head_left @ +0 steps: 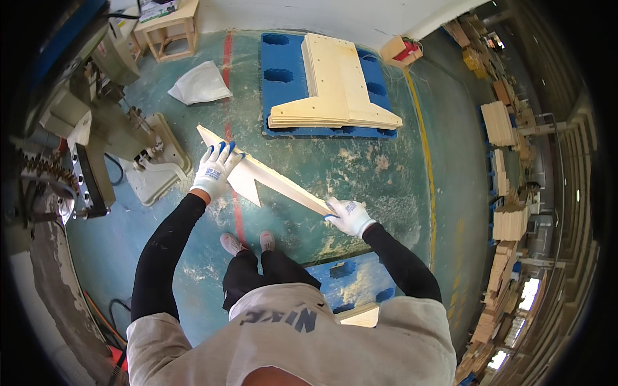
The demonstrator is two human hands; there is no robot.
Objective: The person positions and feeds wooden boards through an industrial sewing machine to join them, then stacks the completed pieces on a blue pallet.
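Note:
A pale wooden panel (277, 180), long with a pointed end and a flared lower corner, is held tilted in front of me above the floor. My left hand (216, 168), in a white glove with blue fingertips, grips its upper edge near the pointed end. Around the other end, my right hand (349, 217) is closed in a matching glove. Beyond the panel, a stack of similarly pale, T-shaped wooden panels (335, 80) lies on a blue plastic pallet (279, 58).
At left stands a machine (145, 154) with a metal base. A white sack (199, 83) lies on the green floor near a red line. Behind my right side is another blue pallet (360, 283) with sawdust. Wood stacks (510, 222) line the far right; a wooden stool (170, 32) stands at upper left.

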